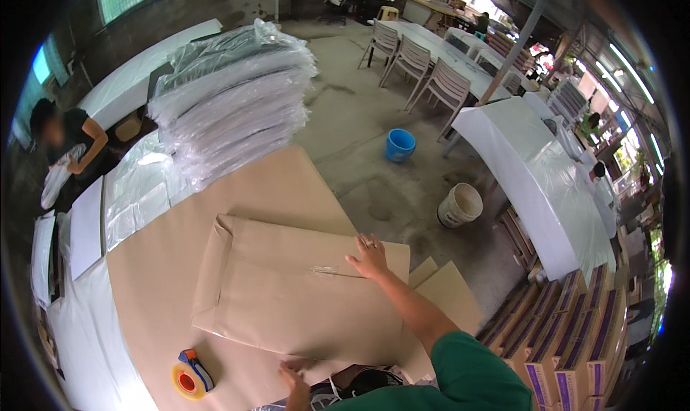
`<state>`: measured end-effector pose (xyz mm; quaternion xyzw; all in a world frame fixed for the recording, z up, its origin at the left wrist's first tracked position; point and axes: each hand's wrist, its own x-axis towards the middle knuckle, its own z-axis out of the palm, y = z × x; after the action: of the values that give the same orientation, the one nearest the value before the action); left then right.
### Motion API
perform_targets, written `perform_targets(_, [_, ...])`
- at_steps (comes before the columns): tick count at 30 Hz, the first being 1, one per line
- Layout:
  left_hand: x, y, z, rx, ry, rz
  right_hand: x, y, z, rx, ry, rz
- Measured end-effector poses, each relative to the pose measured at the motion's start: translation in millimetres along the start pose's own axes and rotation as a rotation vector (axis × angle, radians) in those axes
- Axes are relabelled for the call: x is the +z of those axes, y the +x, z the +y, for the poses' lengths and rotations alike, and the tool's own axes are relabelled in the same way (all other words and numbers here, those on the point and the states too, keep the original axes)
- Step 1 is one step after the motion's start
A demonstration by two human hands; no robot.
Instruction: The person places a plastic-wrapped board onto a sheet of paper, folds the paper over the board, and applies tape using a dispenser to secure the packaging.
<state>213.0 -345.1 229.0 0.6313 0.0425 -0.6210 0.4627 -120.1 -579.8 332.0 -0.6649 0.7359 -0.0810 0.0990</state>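
Observation:
A flat parcel (287, 281) wrapped in brown kraft paper lies in front of me, with a strip of clear tape across its middle and a folded flap at its left end. My right hand (369, 258) rests on its far edge, fingers spread and holding nothing. By the near edge is my left hand (293, 388), its fingers loosely apart and slightly blurred. Under the parcel, a large sheet of brown paper (154, 274) covers the table. A tape dispenser (191, 376) with a blue body and a yellowish roll lies left of my left hand.
Plastic-wrapped flat goods (230, 102) are piled high beyond the paper. Purple-marked cartons (568, 339) stack up at the lower right. A blue bucket (399, 145) and a white bucket (460, 205) stand on the floor. At far left, a person (72, 141) handles clear plastic.

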Motion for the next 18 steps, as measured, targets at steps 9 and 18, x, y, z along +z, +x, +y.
perform_targets(9, [57,-2,76,-0.157,-0.190,0.053,-2,49,-14,0.054,-0.060,-0.419])
perform_targets(18, [-42,13,96,0.479,0.436,0.007,51,-129,9,0.174,0.871,-0.381])
